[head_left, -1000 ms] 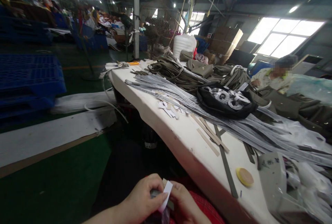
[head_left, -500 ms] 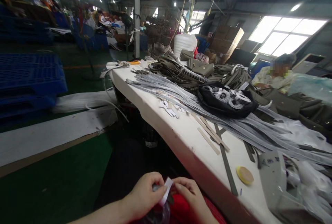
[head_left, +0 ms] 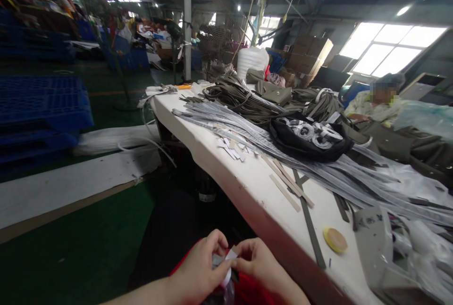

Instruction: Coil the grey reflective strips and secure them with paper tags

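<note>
My left hand (head_left: 204, 263) is closed at the bottom middle, its fingers pinching a small white strip (head_left: 230, 254) with something grey and a clear plastic piece below it. Across from it, my right hand (head_left: 255, 261) pinches the strip's other side between thumb and forefinger. The two hands almost touch above the red cloth on my lap. Just under the right fingertips shows a bit of dark olive material, partly hidden. Similar white slips (head_left: 230, 148) lie scattered on the white table (head_left: 255, 187).
Grey zipper-like strips (head_left: 247, 128) and olive straps (head_left: 244, 100) cover the table's far part. A black bag (head_left: 307, 142) holds white rolls. Nearer are tan strips (head_left: 285, 192), a yellow tape roll (head_left: 335, 240) and a grey box (head_left: 375, 248). A person sits at the far right.
My right hand has moved left, closing in on my left hand, and its fingertips now grip the white strip. The left hand has shifted slightly. The table items stay put.
</note>
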### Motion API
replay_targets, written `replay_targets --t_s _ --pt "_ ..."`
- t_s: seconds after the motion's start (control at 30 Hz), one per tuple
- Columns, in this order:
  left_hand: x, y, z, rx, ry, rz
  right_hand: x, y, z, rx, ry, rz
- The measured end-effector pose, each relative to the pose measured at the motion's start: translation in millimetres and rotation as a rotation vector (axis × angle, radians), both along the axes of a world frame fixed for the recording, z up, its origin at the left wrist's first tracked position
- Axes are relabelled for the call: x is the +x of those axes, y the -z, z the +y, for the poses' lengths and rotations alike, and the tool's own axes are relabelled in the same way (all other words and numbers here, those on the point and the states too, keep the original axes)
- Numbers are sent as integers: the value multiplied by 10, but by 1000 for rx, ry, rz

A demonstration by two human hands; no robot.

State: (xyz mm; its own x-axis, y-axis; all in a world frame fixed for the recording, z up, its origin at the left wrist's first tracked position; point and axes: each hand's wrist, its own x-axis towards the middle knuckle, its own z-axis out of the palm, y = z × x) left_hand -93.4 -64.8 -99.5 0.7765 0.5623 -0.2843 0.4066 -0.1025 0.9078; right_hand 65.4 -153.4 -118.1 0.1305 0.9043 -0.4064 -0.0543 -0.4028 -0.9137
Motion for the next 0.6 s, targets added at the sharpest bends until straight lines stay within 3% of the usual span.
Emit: replay_targets --t_s 0.23,0.33,0.5,0.6 --pt "34 -62 5 94 54 51 68 -141 -18 -45 -117 -57" --pt "38 -71 29 70 64 69 -23 -131 -69 -1 -63 -311" --pt "61 -67 134 -323 179 175 -161 -32 -231 242 -73 -830" --pt "111 -20 234 -495 187 81 -154 -23 -335 462 -105 -1012"
